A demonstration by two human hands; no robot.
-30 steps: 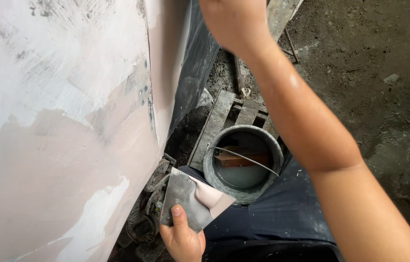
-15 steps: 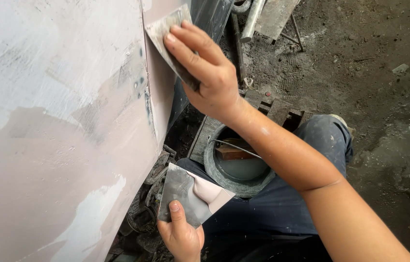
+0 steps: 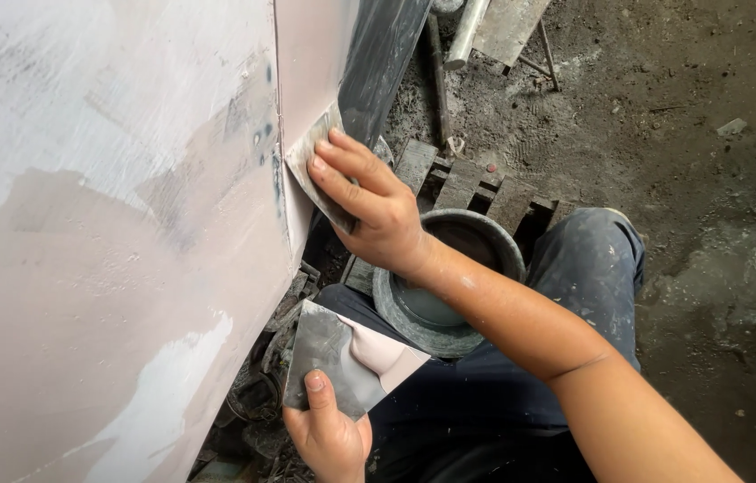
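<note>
Plaster work at a wall corner, seen from our head cam. Our right hand (image 3: 376,207) presses a flat metal spreader blade (image 3: 313,163) against the pink-grey wall (image 3: 109,233), right at the vertical edge where the front face meets the narrow side face. Fingers (image 3: 351,165) lie flat across the blade's back, thumb underneath, so the grip is closed on it w/ the blade tilted, upper corner touching the corner line.

Lower down, our left hand (image 3: 329,436) holds a second metal plate (image 3: 342,358), square-ish, approx level, thumb on top and fingers hidden below; hand is closed round its near edge. A dab of pale pink putty (image 3: 376,351) sits on the plate's right half.

Between the two hands, just behind the right wrist, stands a round grey bucket (image 3: 413,313) w/ dark contents; forearm crosses over its rim. Bucket rests by wooden slats (image 3: 463,183) on dirty ground (image 3: 709,179). Our knee in paint-specked dark blue trousers (image 3: 592,268) is just right of the bucket. A pale pipe (image 3: 465,36) lies further off, top of view. Wall shows a whiter patch (image 3: 163,402) low down, near the plate.
</note>
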